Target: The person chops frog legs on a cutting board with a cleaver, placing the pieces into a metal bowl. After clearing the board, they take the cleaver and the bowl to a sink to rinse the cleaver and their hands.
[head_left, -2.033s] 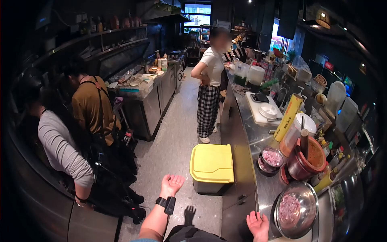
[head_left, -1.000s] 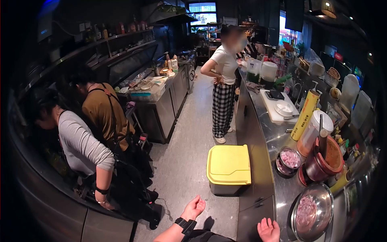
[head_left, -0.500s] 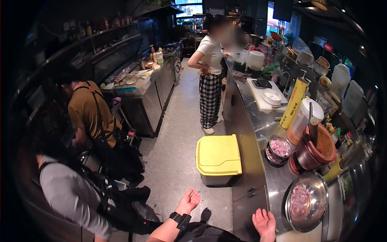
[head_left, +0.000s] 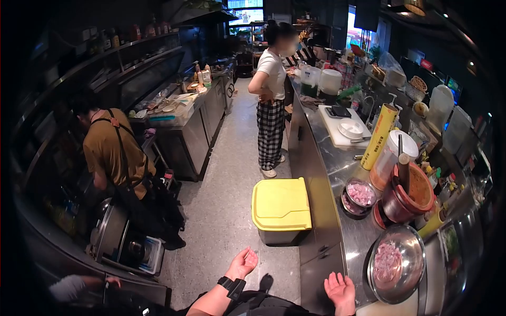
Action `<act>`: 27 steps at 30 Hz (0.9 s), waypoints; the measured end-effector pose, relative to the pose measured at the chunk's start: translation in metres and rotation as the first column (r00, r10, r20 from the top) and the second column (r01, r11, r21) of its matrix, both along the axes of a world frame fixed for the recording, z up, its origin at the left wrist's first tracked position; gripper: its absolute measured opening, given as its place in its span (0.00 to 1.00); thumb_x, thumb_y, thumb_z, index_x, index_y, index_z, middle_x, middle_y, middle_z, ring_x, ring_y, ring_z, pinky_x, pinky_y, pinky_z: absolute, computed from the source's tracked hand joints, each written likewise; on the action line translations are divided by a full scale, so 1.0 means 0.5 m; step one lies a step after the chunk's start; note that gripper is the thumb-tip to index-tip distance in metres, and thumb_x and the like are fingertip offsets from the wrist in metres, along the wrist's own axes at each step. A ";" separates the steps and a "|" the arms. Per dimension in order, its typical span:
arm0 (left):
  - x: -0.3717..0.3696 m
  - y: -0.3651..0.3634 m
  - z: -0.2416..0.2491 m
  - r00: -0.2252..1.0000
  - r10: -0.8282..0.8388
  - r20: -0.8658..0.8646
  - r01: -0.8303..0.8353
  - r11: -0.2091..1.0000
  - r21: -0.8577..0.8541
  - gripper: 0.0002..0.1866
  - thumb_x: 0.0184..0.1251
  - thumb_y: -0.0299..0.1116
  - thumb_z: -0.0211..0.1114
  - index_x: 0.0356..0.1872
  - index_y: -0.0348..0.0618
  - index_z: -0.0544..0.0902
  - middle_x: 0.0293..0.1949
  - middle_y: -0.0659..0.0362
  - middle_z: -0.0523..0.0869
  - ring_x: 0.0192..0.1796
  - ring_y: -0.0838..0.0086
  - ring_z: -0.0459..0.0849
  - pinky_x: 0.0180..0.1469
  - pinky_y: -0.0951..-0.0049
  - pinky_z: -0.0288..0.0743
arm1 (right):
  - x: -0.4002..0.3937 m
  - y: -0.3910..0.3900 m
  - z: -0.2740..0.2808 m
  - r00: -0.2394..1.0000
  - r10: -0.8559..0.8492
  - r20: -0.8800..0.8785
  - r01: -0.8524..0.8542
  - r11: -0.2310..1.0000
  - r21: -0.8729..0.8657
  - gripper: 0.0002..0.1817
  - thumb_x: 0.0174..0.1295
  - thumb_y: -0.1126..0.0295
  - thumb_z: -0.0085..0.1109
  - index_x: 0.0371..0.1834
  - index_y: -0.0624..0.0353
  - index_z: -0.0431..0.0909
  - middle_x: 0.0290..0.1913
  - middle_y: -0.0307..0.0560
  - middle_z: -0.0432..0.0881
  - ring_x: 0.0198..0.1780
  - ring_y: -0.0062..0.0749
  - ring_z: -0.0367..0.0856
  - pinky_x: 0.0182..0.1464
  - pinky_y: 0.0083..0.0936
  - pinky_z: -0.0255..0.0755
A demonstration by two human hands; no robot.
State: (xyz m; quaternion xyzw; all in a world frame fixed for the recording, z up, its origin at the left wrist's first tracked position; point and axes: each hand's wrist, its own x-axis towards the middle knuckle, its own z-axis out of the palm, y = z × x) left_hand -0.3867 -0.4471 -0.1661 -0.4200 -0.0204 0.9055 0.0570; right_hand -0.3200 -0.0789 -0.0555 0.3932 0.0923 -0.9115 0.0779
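My left hand [head_left: 243, 262] hangs palm up in the air over the floor, its fingers loosely curled with nothing in them. A black band with a dark device [head_left: 234, 287] is strapped round that wrist. Palm up too, my right hand [head_left: 340, 291] is held beside the steel counter edge, fingers apart and bare. Closest to it on the counter is a wide metal bowl [head_left: 414, 274] with pinkish chopped meat [head_left: 388, 261] inside. Behind that stands a smaller container of pink diced meat [head_left: 361, 194]. Neither hand touches any of these.
A yellow-lidded bin [head_left: 282, 205] stands ahead on the floor. Along the right counter are a red-brown mortar [head_left: 408, 195], a yellow wrap box [head_left: 378, 138] and a white board [head_left: 337, 126]. One person [head_left: 271, 89] stands by the counter; another in brown [head_left: 117, 147] bends at left.
The person in grey at lower left has moved down and mostly out of view, uncovering an open drawer. The standing person has turned slightly. My hands stay nearly as they were.
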 end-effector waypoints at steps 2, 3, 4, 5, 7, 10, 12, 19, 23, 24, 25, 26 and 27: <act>-0.012 -0.023 0.018 0.998 0.037 0.041 -0.035 0.997 -0.066 0.25 0.65 0.43 0.58 0.57 0.40 0.64 0.52 0.46 0.72 0.54 0.56 0.75 0.56 0.50 0.70 | -0.007 0.002 -0.007 1.000 -0.002 -0.022 0.001 1.000 -0.031 0.15 0.66 0.58 0.42 0.47 0.56 0.67 0.51 0.51 0.74 0.55 0.44 0.73 0.59 0.55 0.63; -0.018 -0.042 0.062 0.992 0.081 0.101 -0.069 0.991 -0.111 0.35 0.65 0.50 0.56 0.67 0.44 0.55 0.62 0.42 0.64 0.62 0.52 0.69 0.61 0.44 0.64 | -0.008 0.011 -0.035 0.999 0.003 -0.044 -0.005 0.999 -0.045 0.15 0.67 0.58 0.42 0.48 0.56 0.67 0.53 0.52 0.73 0.57 0.45 0.71 0.60 0.56 0.61; -0.029 -0.087 0.050 0.982 0.182 0.047 -0.179 0.982 -0.067 0.39 0.64 0.54 0.54 0.69 0.51 0.45 0.67 0.44 0.53 0.67 0.51 0.60 0.63 0.41 0.59 | -0.014 0.022 -0.049 0.997 0.006 -0.071 -0.010 0.998 -0.056 0.16 0.67 0.58 0.41 0.48 0.56 0.66 0.54 0.54 0.71 0.58 0.47 0.70 0.61 0.58 0.59; -0.041 -0.126 0.034 0.959 0.285 0.003 -0.285 0.959 -0.012 0.45 0.64 0.58 0.53 0.72 0.58 0.35 0.72 0.46 0.42 0.72 0.51 0.51 0.65 0.38 0.53 | -0.024 0.021 -0.038 0.999 0.016 -0.042 -0.017 0.999 -0.029 0.17 0.67 0.57 0.40 0.50 0.57 0.64 0.57 0.55 0.68 0.61 0.50 0.66 0.63 0.60 0.56; -0.062 -0.159 0.098 0.901 0.416 -0.127 -0.430 0.895 -0.118 0.46 0.63 0.60 0.53 0.72 0.59 0.35 0.73 0.50 0.37 0.74 0.52 0.44 0.67 0.40 0.50 | -0.040 0.010 -0.019 0.999 0.029 -0.036 -0.029 1.000 -0.010 0.23 0.68 0.54 0.37 0.58 0.59 0.58 0.66 0.57 0.55 0.67 0.53 0.56 0.66 0.62 0.48; -0.061 -0.202 0.178 0.866 0.366 -0.340 -0.443 0.877 -0.184 0.45 0.63 0.59 0.52 0.72 0.56 0.37 0.73 0.53 0.38 0.74 0.54 0.44 0.67 0.40 0.51 | -0.072 0.020 -0.035 0.993 0.015 -0.117 -0.025 0.996 -0.085 0.26 0.68 0.53 0.37 0.62 0.58 0.55 0.68 0.56 0.53 0.69 0.52 0.54 0.66 0.62 0.47; -0.046 -0.214 0.165 0.848 0.413 -0.333 -0.470 0.875 -0.113 0.44 0.64 0.58 0.52 0.72 0.55 0.38 0.73 0.53 0.39 0.74 0.54 0.45 0.67 0.40 0.51 | -0.085 0.010 -0.024 0.990 0.024 -0.136 -0.025 1.000 -0.003 0.29 0.68 0.52 0.37 0.67 0.57 0.51 0.70 0.53 0.51 0.70 0.49 0.53 0.67 0.59 0.47; -0.003 -0.211 0.107 0.817 0.528 -0.231 -0.537 0.843 0.029 0.41 0.66 0.57 0.50 0.72 0.55 0.40 0.73 0.52 0.40 0.74 0.56 0.45 0.66 0.40 0.51 | -0.120 0.007 -0.028 0.992 0.047 -0.117 -0.053 0.998 -0.046 0.30 0.65 0.52 0.43 0.66 0.55 0.53 0.69 0.53 0.54 0.68 0.50 0.57 0.66 0.59 0.51; 0.006 -0.243 0.143 0.774 0.586 -0.240 -0.603 0.798 0.003 0.40 0.66 0.56 0.50 0.72 0.55 0.42 0.73 0.51 0.40 0.74 0.55 0.45 0.67 0.41 0.51 | -0.142 0.034 -0.081 0.991 0.085 -0.104 -0.095 0.991 -0.093 0.34 0.62 0.52 0.48 0.68 0.53 0.52 0.70 0.51 0.54 0.68 0.50 0.57 0.66 0.59 0.51; 0.015 -0.255 0.152 0.767 0.595 -0.240 -0.613 0.790 -0.001 0.39 0.66 0.55 0.50 0.72 0.55 0.43 0.73 0.51 0.40 0.74 0.55 0.45 0.67 0.42 0.50 | -0.146 0.033 -0.089 0.992 0.094 -0.090 -0.102 0.990 -0.099 0.34 0.62 0.51 0.48 0.68 0.53 0.52 0.70 0.50 0.53 0.68 0.50 0.57 0.66 0.59 0.50; 0.026 -0.272 0.149 0.743 0.623 -0.246 -0.645 0.764 -0.013 0.40 0.66 0.56 0.49 0.72 0.56 0.42 0.73 0.52 0.39 0.74 0.55 0.45 0.67 0.41 0.50 | -0.146 0.037 -0.097 0.993 0.094 -0.074 -0.101 0.990 -0.103 0.35 0.62 0.51 0.49 0.68 0.52 0.51 0.70 0.50 0.53 0.68 0.50 0.57 0.66 0.59 0.50; 0.024 -0.295 0.136 0.721 0.644 -0.255 -0.671 0.741 -0.023 0.40 0.66 0.56 0.49 0.72 0.57 0.41 0.74 0.53 0.39 0.74 0.55 0.44 0.67 0.41 0.49 | -0.149 0.040 -0.099 0.994 0.087 -0.061 -0.093 0.990 -0.105 0.35 0.61 0.50 0.49 0.69 0.51 0.51 0.70 0.49 0.53 0.69 0.49 0.57 0.66 0.59 0.50; 0.023 -0.318 0.114 0.704 0.661 -0.260 -0.690 0.723 -0.031 0.41 0.66 0.57 0.49 0.72 0.58 0.40 0.74 0.53 0.39 0.74 0.55 0.44 0.67 0.40 0.49 | -0.149 0.046 -0.097 0.996 0.072 -0.046 -0.076 0.992 -0.103 0.36 0.61 0.50 0.50 0.69 0.51 0.51 0.70 0.49 0.53 0.69 0.49 0.57 0.66 0.59 0.50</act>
